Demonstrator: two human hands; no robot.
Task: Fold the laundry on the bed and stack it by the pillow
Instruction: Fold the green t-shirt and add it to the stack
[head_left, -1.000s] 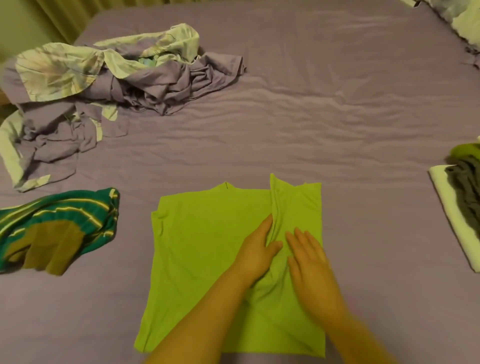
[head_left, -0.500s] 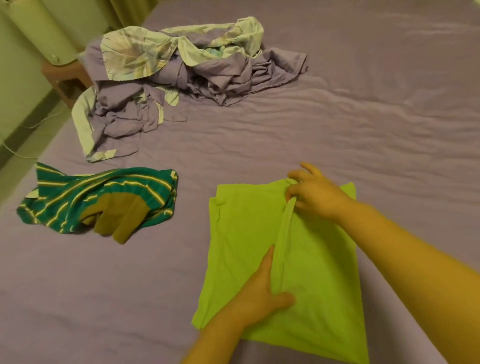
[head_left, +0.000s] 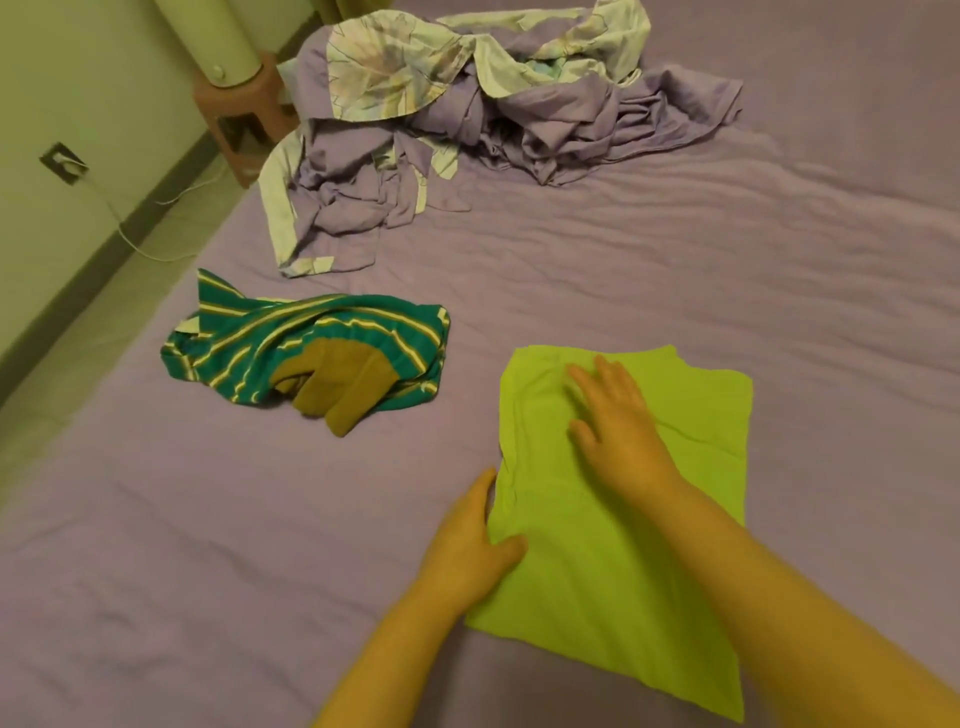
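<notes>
Two hands (head_left: 615, 415) on one green shirt (head_left: 597, 571)

Purple bed (head_left: 675, 270): green shirt (head_left: 597, 571), striped garment (head_left: 249, 343), crumpled bedding (head_left: 467, 130)

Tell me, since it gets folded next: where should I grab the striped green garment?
Probably pinch the striped green garment at its near-right edge, coming from the right, nearest the hands. It lies crumpled with an olive part sticking out, so lift and shake it flat.
</notes>
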